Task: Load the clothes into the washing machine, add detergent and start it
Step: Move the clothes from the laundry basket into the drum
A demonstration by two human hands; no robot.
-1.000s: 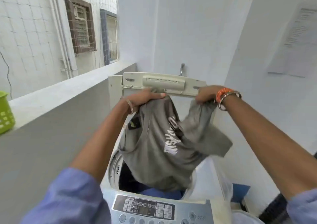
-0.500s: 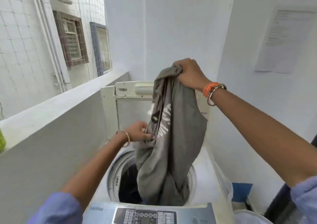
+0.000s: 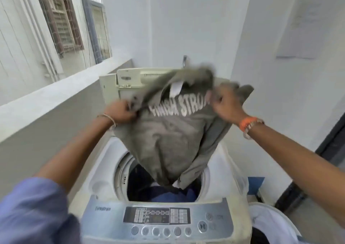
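Observation:
A grey T-shirt (image 3: 168,143) with white lettering hangs spread over the open drum of a top-loading washing machine (image 3: 104,172). My left hand (image 3: 122,111) grips its left edge. My right hand (image 3: 226,103) grips its right edge at about the same height. The shirt's lower end dangles into the drum, where blue and dark clothes (image 3: 168,197) lie. The lid (image 3: 128,79) stands raised at the back. The control panel (image 3: 158,219) with a row of round buttons faces me at the front.
A grey parapet wall (image 3: 56,113) runs close along the machine's left side. White walls close in behind and to the right. A white basket (image 3: 268,223) with clothes sits at the lower right, near a blue object (image 3: 255,185) on the floor.
My right hand came down from high above the drum and my left hand rose. The shirt went from hanging lengthwise to being held wide between both hands, lettering facing me.

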